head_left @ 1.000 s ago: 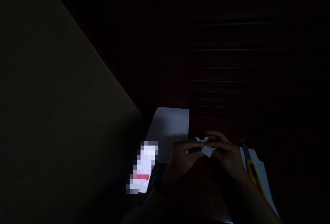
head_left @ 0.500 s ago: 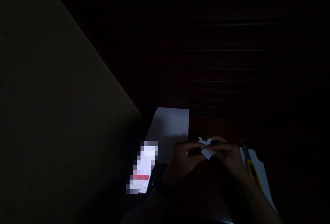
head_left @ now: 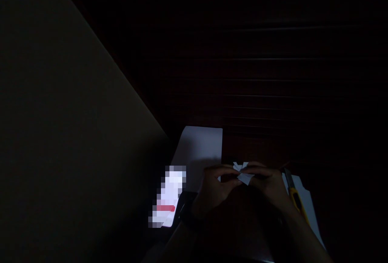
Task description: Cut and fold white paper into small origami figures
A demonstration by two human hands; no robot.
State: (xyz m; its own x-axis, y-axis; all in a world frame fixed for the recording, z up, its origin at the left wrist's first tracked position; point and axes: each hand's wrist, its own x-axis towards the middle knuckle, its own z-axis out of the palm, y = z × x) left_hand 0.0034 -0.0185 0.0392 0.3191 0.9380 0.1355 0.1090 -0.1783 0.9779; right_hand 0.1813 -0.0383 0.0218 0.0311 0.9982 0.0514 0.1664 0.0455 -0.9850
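We see a small folded white paper (head_left: 245,179) pinched between the left hand (head_left: 214,184) and the right hand (head_left: 271,183). Two pointed flaps splay apart at its far edge; a broader, angular flap juts from its near edge. Fingertips (head_left: 253,170) cover its middle, probably hiding some creases in this gloom.

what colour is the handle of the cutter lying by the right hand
Yellow handle, showing best in the head view.

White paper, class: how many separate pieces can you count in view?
3: a folded piece between the left hand and right hand, a large sheet beyond the left hand, another sheet beneath the yellow cutter. More may be hidden underneath.
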